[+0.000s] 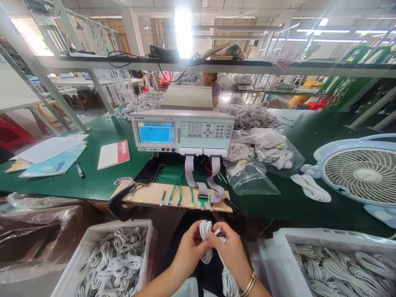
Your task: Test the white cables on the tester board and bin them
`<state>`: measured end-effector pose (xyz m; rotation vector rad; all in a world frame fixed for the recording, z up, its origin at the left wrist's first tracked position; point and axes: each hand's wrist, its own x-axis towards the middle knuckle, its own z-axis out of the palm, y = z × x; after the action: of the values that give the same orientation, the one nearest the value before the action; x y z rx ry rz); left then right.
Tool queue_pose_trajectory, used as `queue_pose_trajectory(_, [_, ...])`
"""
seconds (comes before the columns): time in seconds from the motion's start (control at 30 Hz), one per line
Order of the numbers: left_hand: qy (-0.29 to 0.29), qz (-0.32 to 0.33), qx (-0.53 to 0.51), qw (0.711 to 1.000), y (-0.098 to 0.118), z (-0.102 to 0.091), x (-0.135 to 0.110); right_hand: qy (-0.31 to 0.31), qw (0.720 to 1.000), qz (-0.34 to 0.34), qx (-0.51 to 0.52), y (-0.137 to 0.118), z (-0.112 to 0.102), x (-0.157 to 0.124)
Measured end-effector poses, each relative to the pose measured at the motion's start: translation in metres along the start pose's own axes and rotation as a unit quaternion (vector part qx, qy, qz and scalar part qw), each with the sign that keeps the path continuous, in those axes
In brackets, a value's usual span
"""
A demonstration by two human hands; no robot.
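Note:
A coiled bundle of white cable (205,232) is between my two hands, above my lap. My left hand (189,248) wraps its fingers and thumb round the left side of the coil. My right hand (229,248) is closed on the same cable, pinching a short white end (218,231) that sticks up between thumb and fingers. More of the cable hangs below my right palm, beside the wrist with a bracelet (249,284). Ahead, the bench edge carries a wooden strip (142,197) with small connectors and green wires.
A cable tester (154,113) with a lit screen stands on the green table (62,185). Bins of cable coils flank me: the left bin (151,247) and right bin (278,255). A fan (368,175), bagged cables (269,152) and papers (52,150) lie around. A person (215,88) sits behind.

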<state>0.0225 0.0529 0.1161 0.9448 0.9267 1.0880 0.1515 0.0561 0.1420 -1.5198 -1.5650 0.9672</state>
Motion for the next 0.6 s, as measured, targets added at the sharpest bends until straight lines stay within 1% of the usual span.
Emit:
queue_pose_trajectory(0.07, [0.002, 0.002, 0.003, 1.0, 0.0, 0.001, -0.001, -0.013, 0.999, 0.01, 0.029, 0.002, -0.002, 0.002])
queue_pose_trajectory(0.13, [0.015, 0.001, -0.033, 0.999, 0.0, 0.002, -0.002, -0.013, 0.998, 0.015, 0.057, 0.004, -0.005, 0.003])
queue_pose_trajectory(0.17, [0.024, -0.01, -0.057, 0.998, 0.0, 0.003, -0.002, -0.008, 0.997, 0.017, 0.069, 0.004, -0.006, 0.002])
queue_pose_trajectory(0.23, [0.031, -0.052, -0.079, 0.995, 0.001, 0.003, -0.003, 0.008, 0.996, 0.022, 0.091, 0.005, -0.005, 0.001])
queue_pose_trajectory(0.3, [0.021, -0.087, -0.048, 0.995, 0.001, 0.002, -0.004, 0.013, 0.994, 0.025, 0.105, 0.006, -0.004, -0.001])
queue_pose_trajectory(0.33, [0.015, -0.085, -0.018, 0.996, 0.001, 0.001, -0.005, 0.006, 0.994, 0.024, 0.108, 0.006, -0.003, -0.002])
queue_pose_trajectory(0.37, [0.013, -0.068, 0.014, 0.997, 0.0, 0.001, -0.005, -0.004, 0.994, 0.023, 0.11, 0.005, -0.002, -0.003])
queue_pose_trajectory(0.47, [0.044, 0.001, 0.079, 0.996, -0.007, -0.001, -0.001, -0.049, 0.992, 0.009, 0.114, 0.002, -0.002, -0.005])
queue_pose_trajectory(0.53, [0.073, 0.007, 0.071, 0.995, -0.014, -0.002, 0.005, -0.072, 0.991, 0.003, 0.115, 0.001, -0.003, -0.005])
queue_pose_trajectory(0.6, [0.101, -0.012, 0.039, 0.994, -0.022, -0.001, 0.013, -0.077, 0.99, 0.006, 0.118, 0.002, -0.003, -0.002])
